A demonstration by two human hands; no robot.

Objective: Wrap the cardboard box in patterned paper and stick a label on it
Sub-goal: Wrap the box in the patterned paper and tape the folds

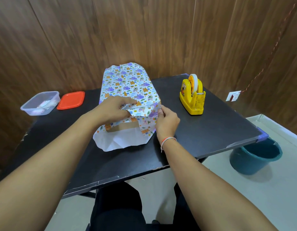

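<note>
Holding small pale items, clear tub (40,103) (lid (71,100) beside), bucket (254,157)

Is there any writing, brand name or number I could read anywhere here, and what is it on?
None can be read.
Tape dispenser: a picture sticker on its side, too blurred to show any words.
Wrapping paper: cartoon animals and rainbows only, no letters visible.
Clear tub: the items inside are too small to read.
</note>
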